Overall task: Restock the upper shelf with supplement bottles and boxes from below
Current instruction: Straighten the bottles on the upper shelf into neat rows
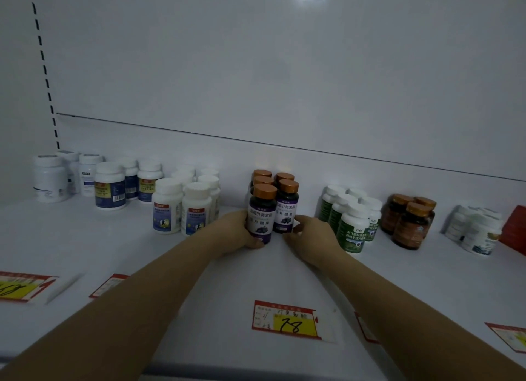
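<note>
While both bare forearms reach up over the smooth white shelf (113, 238), the groups of bottles stand in short rows running back toward the glossy rear panel. Far left stand squat white plastic jars (51, 178) with flat white lids, then navy-labelled white bottles (109, 185), then rounder white bottles (168, 210) with blue night-sky labels.

The left hand (237, 232) is wrapped around the front purple-labelled bottle (260, 214), fingers curled behind its left side and thumb low across the front. This bottle is a dark cylinder with a ribbed copper-coloured cap; it stands upright on the shelf, long axis vertical, label facing the camera, at the head of the left of two files of like bottles. Its neighbour, the second purple bottle (286, 208), stands upright just beside it. The right hand (310, 237) sits by that bottle's base, fingers loosely curled; whether the fingertips touch it cannot be told.

Further right stand green-labelled white bottles (353, 227), then amber bottles (408, 224) with copper caps, then blurred pale jars (478, 232) beside a red box (515, 229). Red-and-yellow paper price tags (284, 319) lie flat along the shelf's front.
</note>
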